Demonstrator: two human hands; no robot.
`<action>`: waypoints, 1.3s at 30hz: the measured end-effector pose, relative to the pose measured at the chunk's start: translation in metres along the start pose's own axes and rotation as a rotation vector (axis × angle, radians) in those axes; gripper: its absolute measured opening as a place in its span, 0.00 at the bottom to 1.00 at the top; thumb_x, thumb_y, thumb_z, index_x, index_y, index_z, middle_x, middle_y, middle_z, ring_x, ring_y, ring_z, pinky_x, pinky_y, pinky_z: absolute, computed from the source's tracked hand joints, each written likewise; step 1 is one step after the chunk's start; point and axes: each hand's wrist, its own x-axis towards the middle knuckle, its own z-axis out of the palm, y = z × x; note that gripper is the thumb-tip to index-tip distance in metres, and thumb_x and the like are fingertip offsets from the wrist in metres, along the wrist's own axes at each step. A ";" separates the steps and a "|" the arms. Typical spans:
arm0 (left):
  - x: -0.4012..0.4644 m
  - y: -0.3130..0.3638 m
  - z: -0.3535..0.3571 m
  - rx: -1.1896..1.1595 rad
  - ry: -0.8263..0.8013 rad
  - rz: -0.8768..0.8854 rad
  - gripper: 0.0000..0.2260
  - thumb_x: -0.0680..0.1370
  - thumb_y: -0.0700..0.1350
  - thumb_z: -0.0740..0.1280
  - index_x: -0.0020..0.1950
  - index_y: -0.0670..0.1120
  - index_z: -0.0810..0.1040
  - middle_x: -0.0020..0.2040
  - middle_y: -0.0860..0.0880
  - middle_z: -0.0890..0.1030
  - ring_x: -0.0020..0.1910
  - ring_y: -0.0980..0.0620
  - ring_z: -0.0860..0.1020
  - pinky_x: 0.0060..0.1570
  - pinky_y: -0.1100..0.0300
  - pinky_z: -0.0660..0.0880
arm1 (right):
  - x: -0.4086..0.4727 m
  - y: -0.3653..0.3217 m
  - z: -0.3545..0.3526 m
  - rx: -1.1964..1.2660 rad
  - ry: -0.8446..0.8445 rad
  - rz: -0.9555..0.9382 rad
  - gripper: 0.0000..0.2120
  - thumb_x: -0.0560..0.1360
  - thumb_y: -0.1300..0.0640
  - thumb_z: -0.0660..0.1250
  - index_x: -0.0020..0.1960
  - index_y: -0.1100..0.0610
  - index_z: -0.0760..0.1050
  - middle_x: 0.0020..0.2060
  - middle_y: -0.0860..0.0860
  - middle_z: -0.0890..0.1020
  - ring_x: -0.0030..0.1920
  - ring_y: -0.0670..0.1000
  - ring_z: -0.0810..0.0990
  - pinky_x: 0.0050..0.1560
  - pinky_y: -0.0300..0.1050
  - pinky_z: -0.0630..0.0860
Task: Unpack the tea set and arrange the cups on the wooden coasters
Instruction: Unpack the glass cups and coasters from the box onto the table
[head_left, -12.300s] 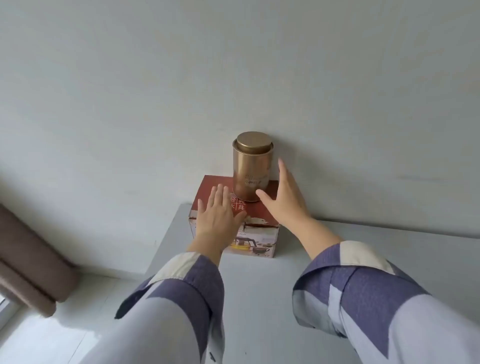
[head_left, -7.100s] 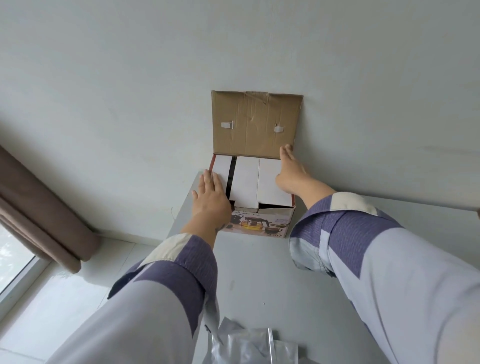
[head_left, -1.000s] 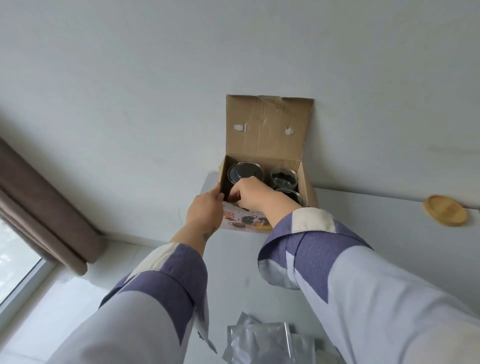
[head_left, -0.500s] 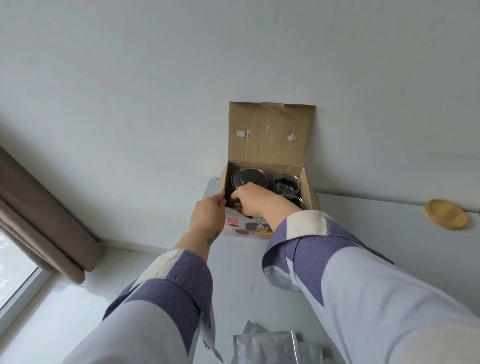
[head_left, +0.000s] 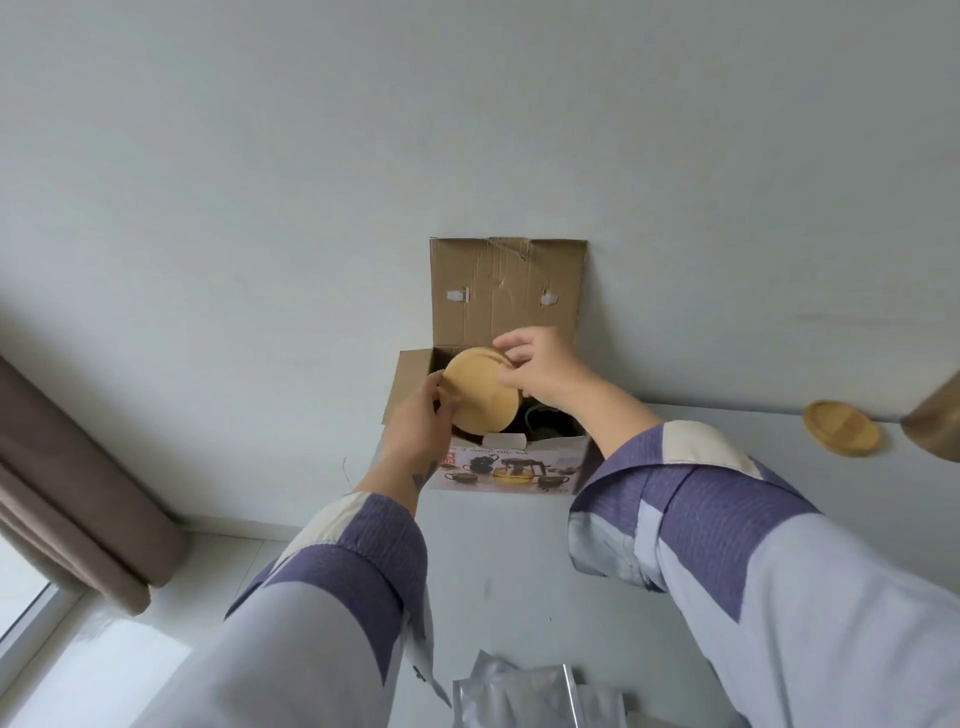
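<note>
- Your left hand (head_left: 418, 423) and right hand (head_left: 540, 364) both pinch a stack of round wooden coasters (head_left: 480, 391), tilted on edge, just above the open tea set box (head_left: 511, 467).
- Left fingers curl on the stack's lower left rim; right fingertips grip its upper right rim.
- The box sits at the white table's (head_left: 519, 561) far edge, lid flap (head_left: 506, 291) up against the wall.
- One more coaster (head_left: 841, 428) lies flat well to the right.
- Silver foil pouches (head_left: 519, 696) lie at the near edge.
</note>
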 end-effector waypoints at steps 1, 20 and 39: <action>0.001 0.010 0.001 -0.050 0.003 0.019 0.20 0.81 0.49 0.59 0.73 0.48 0.65 0.65 0.47 0.76 0.61 0.47 0.75 0.53 0.58 0.71 | -0.003 0.001 -0.009 0.093 0.018 0.037 0.21 0.71 0.65 0.69 0.63 0.56 0.75 0.56 0.51 0.82 0.50 0.50 0.80 0.41 0.41 0.77; -0.045 0.141 0.146 0.159 -0.289 0.905 0.07 0.76 0.42 0.67 0.53 0.46 0.80 0.50 0.51 0.78 0.43 0.45 0.81 0.42 0.50 0.77 | -0.110 0.151 -0.162 0.446 -0.310 0.570 0.04 0.73 0.59 0.70 0.44 0.54 0.75 0.39 0.52 0.77 0.42 0.48 0.73 0.43 0.41 0.70; -0.019 0.130 0.298 0.744 -0.754 0.099 0.48 0.73 0.57 0.70 0.78 0.47 0.38 0.76 0.42 0.33 0.76 0.46 0.35 0.74 0.46 0.56 | -0.040 0.315 -0.171 -0.376 0.314 0.584 0.29 0.63 0.45 0.74 0.60 0.53 0.68 0.60 0.55 0.69 0.64 0.57 0.66 0.57 0.47 0.70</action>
